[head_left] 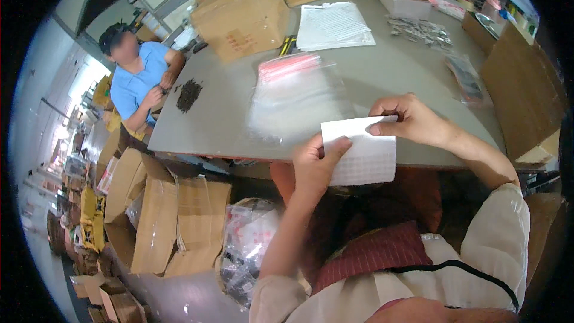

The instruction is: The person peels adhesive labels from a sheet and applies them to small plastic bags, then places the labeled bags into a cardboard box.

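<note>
Between my two hands is a white sheet point(366, 158) with faint rows of small print, held just past the near edge of the table. My left hand point(315, 166) pinches its left side, thumb lying on top. At the sheet's upper right corner, my right hand point(409, 121) grips the edge between thumb and fingers. Beyond it, a pile of see-through zip bags point(299, 98) with pink-red tops lies flat on the grey table point(227, 122). A stack of printed white sheets point(335, 27) is farther back.
Cardboard boxes stand at the back left point(242, 15) and the right point(526, 84). Small packets point(421, 33) and a bagged dark bundle point(465, 78) lie on the right. A person in blue point(140, 75) sits by a dark pile point(189, 96). Open cartons point(173, 221) stand on the floor.
</note>
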The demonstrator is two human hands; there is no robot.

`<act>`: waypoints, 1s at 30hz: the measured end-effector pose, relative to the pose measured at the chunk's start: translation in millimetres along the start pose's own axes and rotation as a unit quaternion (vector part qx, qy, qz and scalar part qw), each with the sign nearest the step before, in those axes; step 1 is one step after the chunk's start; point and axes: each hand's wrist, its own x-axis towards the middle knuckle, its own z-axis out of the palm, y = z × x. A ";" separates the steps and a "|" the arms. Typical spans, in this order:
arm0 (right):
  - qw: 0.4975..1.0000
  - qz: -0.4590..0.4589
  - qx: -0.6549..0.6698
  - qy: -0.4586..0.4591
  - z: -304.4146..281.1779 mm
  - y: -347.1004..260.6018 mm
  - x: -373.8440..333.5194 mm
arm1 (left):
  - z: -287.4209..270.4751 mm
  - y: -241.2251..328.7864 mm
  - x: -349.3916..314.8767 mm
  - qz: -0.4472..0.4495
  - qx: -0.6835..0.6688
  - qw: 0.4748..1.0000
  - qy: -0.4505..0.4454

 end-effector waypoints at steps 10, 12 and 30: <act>0.993 -0.048 0.101 0.043 17.5 -1.7 8.1 | -9.9 -2.2 -5.1 0.012 -0.024 0.998 -0.051; 0.993 -0.043 0.090 0.055 19.2 0.9 5.1 | -11.7 3.4 -2.8 -0.013 -0.051 0.997 -0.057; 0.977 -0.009 0.215 -0.005 18.6 18.2 16.5 | -13.8 -9.9 3.4 0.042 0.016 0.996 0.083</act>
